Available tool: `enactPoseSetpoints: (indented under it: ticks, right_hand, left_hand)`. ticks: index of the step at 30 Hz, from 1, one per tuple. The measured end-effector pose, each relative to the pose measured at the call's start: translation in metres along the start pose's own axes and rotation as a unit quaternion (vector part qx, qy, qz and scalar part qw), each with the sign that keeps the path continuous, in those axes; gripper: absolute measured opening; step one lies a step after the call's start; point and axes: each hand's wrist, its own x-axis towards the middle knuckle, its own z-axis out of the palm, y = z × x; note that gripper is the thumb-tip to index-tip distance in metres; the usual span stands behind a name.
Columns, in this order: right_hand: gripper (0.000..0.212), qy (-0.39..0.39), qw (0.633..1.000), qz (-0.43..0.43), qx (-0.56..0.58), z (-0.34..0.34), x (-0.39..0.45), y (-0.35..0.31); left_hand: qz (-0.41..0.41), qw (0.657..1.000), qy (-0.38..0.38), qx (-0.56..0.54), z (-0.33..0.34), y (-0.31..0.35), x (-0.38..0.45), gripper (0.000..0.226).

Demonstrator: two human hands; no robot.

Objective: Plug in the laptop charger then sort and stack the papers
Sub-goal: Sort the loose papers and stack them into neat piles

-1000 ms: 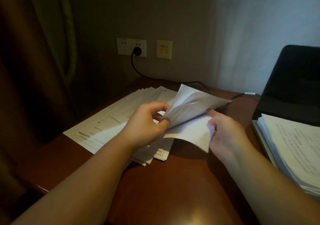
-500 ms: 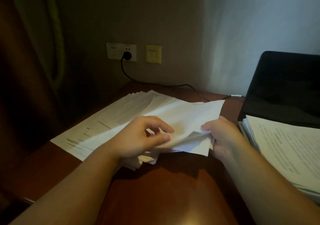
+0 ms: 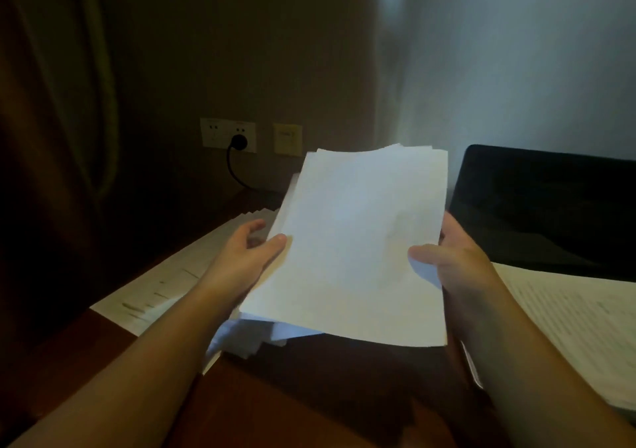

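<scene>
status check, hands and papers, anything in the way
Left hand and right hand grip the sheaf of papers by its sides, raised off the desk. Charger plug in the socket. Nothing blocking.

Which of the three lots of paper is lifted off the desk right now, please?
The blank bundle, gripped by the left hand and right hand. The fanned sheets and the printed stack lie flat.
</scene>
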Motion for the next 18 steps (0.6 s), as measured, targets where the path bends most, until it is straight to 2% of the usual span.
enactPoseSetpoints:
  ticks: [3,4,6,7,8,11,14,18]
  right_hand:
    - [0.044,-0.015,0.999,-0.029,0.014,-0.011,-0.004,-0.003]
    - [0.045,-0.013,0.999,-0.038,0.015,-0.013,-0.006,-0.003]
    - [0.047,-0.006,0.998,-0.056,0.017,-0.016,-0.007,-0.004]
    - [0.048,-0.004,0.998,-0.064,0.019,-0.017,-0.009,-0.005]
    - [0.05,-0.002,0.997,-0.068,0.024,-0.019,-0.009,-0.006]
    - [0.051,-0.003,0.996,-0.076,0.039,-0.025,-0.011,-0.006]
    - [0.043,0.032,0.992,-0.117,0.015,-0.026,-0.014,-0.012]
    - [0.043,0.091,0.984,-0.153,-0.001,-0.024,-0.017,-0.021]
  left_hand:
    - [-0.092,0.985,-0.087,-0.116,-0.002,0.016,-0.007,0.041]
    - [-0.123,0.972,-0.126,-0.157,-0.004,0.018,-0.008,0.044]
    - [-0.151,0.952,-0.177,-0.199,-0.003,0.02,-0.013,0.065]
    - [-0.134,0.955,-0.189,-0.185,-0.001,0.02,-0.015,0.071]
    - [-0.095,0.967,-0.183,-0.149,0.004,0.02,-0.017,0.066]
    - [0.028,0.991,-0.096,-0.087,0.017,0.026,-0.024,0.044]
    - [0.108,0.986,-0.059,-0.111,0.023,0.04,-0.031,0.039]
    - [0.165,0.98,-0.023,-0.107,0.032,0.049,-0.04,0.05]
